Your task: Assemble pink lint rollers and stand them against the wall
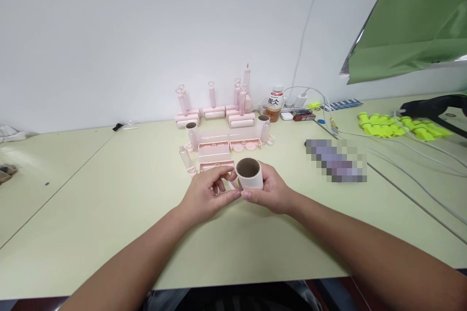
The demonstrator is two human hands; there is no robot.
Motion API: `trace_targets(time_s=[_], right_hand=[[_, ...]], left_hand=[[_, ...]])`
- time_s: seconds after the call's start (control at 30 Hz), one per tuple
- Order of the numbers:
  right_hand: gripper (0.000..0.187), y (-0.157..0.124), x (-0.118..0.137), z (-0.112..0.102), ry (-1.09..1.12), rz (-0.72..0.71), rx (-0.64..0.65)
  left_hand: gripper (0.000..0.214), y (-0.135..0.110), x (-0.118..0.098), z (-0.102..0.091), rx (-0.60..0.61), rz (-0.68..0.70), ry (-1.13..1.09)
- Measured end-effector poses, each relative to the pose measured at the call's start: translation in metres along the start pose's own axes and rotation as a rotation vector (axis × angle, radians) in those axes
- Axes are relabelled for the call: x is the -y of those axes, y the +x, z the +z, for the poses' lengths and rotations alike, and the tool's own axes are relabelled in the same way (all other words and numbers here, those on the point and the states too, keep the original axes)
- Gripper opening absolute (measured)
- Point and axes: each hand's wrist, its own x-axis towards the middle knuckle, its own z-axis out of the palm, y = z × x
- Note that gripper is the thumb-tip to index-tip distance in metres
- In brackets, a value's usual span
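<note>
R hand (272,192) fingers clamped on white roll (249,174), open end up, over table (109,194) ctr, pink parts (215,150) at 12; L hand (204,197) fingers together at its 9 o'clock edge; prob best w/ light grip, roll upright.

Two bare hands fill the centre of the view, the left hand (206,197) and the right hand (272,194), each with nothing worn on it. Back from the grip on either side, the forearms (138,257) run uncovered to the lower corners (bare along all the length that shows). Straight below the grip, at the bottom edge, lies a strip of dark clothing (226,299) with a grey-blue fold at each side.
</note>
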Motion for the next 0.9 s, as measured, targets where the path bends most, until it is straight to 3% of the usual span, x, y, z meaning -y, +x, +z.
trace_targets(time_s=[0.23,0.33,0.47,0.6,0.7,0.9], right_hand=[[0.030,0.002,0.010,-0.009,-0.200,-0.099,0.149],[0.031,0.001,0.012,-0.010,-0.267,-0.144,0.111],[0.034,0.000,0.009,-0.010,-0.322,-0.125,-0.034],[0.038,0.002,0.005,-0.008,-0.380,-0.007,-0.054],[0.046,0.004,0.003,-0.005,-0.442,0.080,0.026],[0.058,0.003,-0.002,0.000,-0.399,0.107,0.103]], left_hand=[[0.040,-0.001,-0.003,0.001,-0.002,-0.021,-0.003],[0.032,0.001,-0.006,-0.001,-0.032,-0.014,-0.020],[0.027,0.003,-0.005,-0.005,-0.255,-0.069,-0.113],[0.031,0.005,-0.001,-0.008,-0.403,-0.140,-0.380],[0.033,0.005,-0.002,-0.008,-0.401,-0.091,-0.491],[0.030,0.001,-0.005,0.000,-0.316,-0.080,-0.433]])
